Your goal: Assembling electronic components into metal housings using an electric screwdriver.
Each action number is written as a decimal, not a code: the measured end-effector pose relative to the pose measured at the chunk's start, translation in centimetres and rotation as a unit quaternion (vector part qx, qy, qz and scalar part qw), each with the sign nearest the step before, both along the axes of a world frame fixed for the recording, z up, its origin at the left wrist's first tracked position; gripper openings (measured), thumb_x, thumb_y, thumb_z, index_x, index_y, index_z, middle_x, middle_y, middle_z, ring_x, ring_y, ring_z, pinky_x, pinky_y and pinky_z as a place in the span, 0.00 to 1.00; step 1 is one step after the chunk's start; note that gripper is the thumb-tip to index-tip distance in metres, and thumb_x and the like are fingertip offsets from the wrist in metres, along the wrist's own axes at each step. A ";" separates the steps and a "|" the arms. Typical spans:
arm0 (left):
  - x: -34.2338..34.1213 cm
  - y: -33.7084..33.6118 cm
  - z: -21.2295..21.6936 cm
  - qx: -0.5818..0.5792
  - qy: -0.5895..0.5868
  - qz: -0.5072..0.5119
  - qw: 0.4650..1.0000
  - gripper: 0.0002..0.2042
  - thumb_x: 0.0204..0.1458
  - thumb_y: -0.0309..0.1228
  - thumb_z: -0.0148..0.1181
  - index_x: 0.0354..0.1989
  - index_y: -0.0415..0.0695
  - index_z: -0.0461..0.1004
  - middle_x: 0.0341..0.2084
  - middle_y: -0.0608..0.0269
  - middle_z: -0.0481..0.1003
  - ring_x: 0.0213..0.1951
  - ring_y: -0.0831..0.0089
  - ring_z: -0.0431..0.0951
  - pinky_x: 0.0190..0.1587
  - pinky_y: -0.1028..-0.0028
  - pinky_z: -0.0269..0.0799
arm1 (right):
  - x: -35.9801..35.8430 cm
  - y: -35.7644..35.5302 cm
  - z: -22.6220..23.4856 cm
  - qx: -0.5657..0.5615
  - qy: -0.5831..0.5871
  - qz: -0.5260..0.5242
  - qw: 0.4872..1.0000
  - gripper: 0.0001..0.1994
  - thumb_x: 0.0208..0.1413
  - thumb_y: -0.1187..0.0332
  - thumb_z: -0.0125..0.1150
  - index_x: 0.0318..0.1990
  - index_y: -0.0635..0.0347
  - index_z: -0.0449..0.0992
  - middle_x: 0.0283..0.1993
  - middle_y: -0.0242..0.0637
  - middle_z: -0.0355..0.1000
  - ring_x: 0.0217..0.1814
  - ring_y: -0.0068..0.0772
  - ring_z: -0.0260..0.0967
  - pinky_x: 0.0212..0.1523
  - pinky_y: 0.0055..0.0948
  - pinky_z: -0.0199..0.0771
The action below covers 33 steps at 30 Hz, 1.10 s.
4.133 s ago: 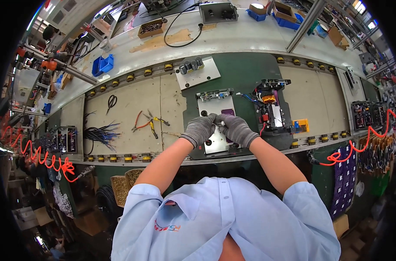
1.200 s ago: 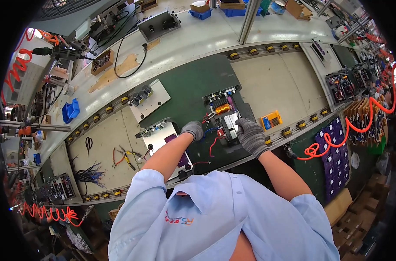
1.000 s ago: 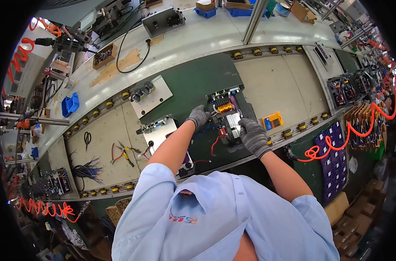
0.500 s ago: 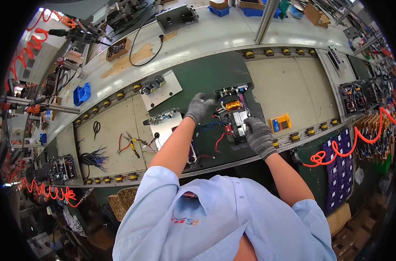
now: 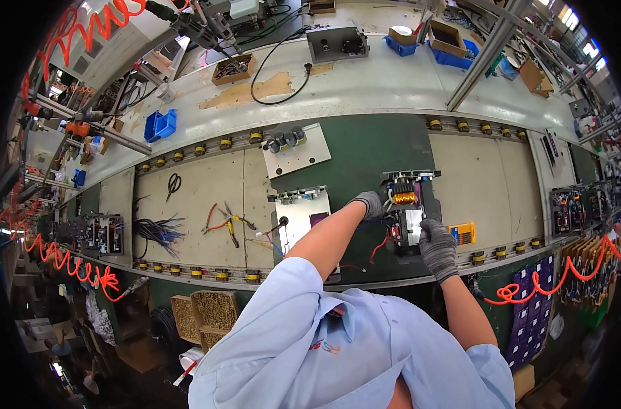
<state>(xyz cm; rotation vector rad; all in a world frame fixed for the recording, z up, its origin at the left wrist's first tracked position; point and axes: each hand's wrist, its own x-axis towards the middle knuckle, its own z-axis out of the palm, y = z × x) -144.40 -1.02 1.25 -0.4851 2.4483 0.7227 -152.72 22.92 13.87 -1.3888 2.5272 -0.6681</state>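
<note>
An electronic assembly (image 5: 412, 227) with a silvery metal block, circuit boards and a copper-coloured coil (image 5: 404, 198) lies on the dark green board (image 5: 365, 150). My right hand (image 5: 438, 247), in a grey glove, grips the right edge of the block. Beside the assembly's left edge is my left hand (image 5: 370, 202), gloved too, its fingers curled close to blue wires. The fingertips are partly hidden, so what they pinch does not show. A red wire (image 5: 378, 249) trails from the assembly's lower left.
Left of the green board's middle stand two metal plates with parts, one a capacitor plate (image 5: 297, 153). Pliers (image 5: 230, 221), scissors (image 5: 174, 183) and a wire bundle (image 5: 157, 234) lie further left. A yellow packet (image 5: 462, 233) sits right of my right hand. Rollers edge the line.
My left hand has come down to the assembly's left side, its fingers now curled instead of spread. My right hand stays at the metal block. The whole view has shifted.
</note>
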 end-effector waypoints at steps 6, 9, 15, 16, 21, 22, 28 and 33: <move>1.4 0.5 3.5 0.014 0.081 0.221 0.972 0.19 0.41 0.40 0.71 0.40 0.43 0.82 0.41 0.48 0.80 0.45 0.51 0.80 0.49 0.59 0.76 | 0.4 -0.1 0.8 0.031 0.008 -0.040 0.999 0.08 0.56 0.71 0.57 0.43 0.55 0.78 0.39 0.44 0.78 0.43 0.49 0.76 0.45 0.44 0.75; 1.9 -0.4 2.6 0.072 0.070 0.169 0.981 0.18 0.45 0.43 0.66 0.39 0.44 0.82 0.39 0.48 0.80 0.45 0.50 0.80 0.48 0.58 0.75 | 0.3 -0.7 0.9 0.047 -0.011 -0.054 0.997 0.08 0.57 0.72 0.56 0.43 0.55 0.78 0.39 0.44 0.78 0.43 0.49 0.76 0.45 0.43 0.75; 1.2 0.1 5.2 0.080 -0.012 0.096 0.992 0.20 0.52 0.45 0.55 0.44 0.45 0.82 0.43 0.50 0.80 0.47 0.51 0.80 0.50 0.56 0.75 | 0.5 -0.7 1.1 0.031 -0.008 -0.055 0.998 0.08 0.56 0.72 0.60 0.43 0.58 0.78 0.37 0.44 0.78 0.39 0.45 0.77 0.41 0.38 0.76; 1.0 -0.6 6.0 0.076 -0.013 0.101 0.992 0.20 0.52 0.45 0.55 0.44 0.45 0.82 0.43 0.50 0.80 0.47 0.51 0.80 0.50 0.56 0.75 | 0.4 -0.4 0.9 0.025 0.000 -0.058 0.998 0.08 0.56 0.72 0.60 0.43 0.58 0.78 0.38 0.44 0.78 0.39 0.45 0.78 0.41 0.38 0.76; 3.5 -8.9 13.0 0.012 0.051 -0.013 0.999 0.34 0.50 0.57 0.57 0.60 0.45 0.72 0.56 0.52 0.74 0.59 0.55 0.73 0.61 0.61 0.68 | 0.6 0.1 0.9 0.022 -0.004 -0.066 0.998 0.10 0.55 0.74 0.60 0.44 0.59 0.79 0.40 0.44 0.78 0.42 0.45 0.78 0.45 0.38 0.77; 4.8 -12.1 14.7 0.035 0.084 0.041 0.995 0.33 0.52 0.53 0.58 0.62 0.45 0.69 0.56 0.50 0.74 0.58 0.55 0.74 0.62 0.63 0.67 | 0.7 0.2 0.9 0.023 -0.004 -0.072 0.997 0.10 0.55 0.74 0.60 0.44 0.59 0.79 0.40 0.44 0.78 0.42 0.45 0.78 0.45 0.38 0.77; 15.3 -21.5 7.3 -0.185 0.050 0.008 0.981 0.14 0.46 0.32 0.63 0.42 0.44 0.77 0.38 0.49 0.79 0.44 0.53 0.80 0.47 0.59 0.76 | 0.4 -0.4 0.7 -0.002 0.013 -0.063 0.998 0.09 0.55 0.74 0.60 0.44 0.60 0.78 0.40 0.44 0.78 0.41 0.45 0.77 0.44 0.38 0.77; 17.0 -20.9 3.6 -0.259 0.072 0.002 0.963 0.14 0.45 0.21 0.58 0.43 0.45 0.74 0.37 0.52 0.80 0.43 0.54 0.81 0.44 0.59 0.76 | 0.9 -1.0 1.5 0.013 -0.015 -0.082 0.996 0.08 0.55 0.74 0.60 0.43 0.59 0.78 0.38 0.44 0.77 0.39 0.45 0.77 0.42 0.38 0.77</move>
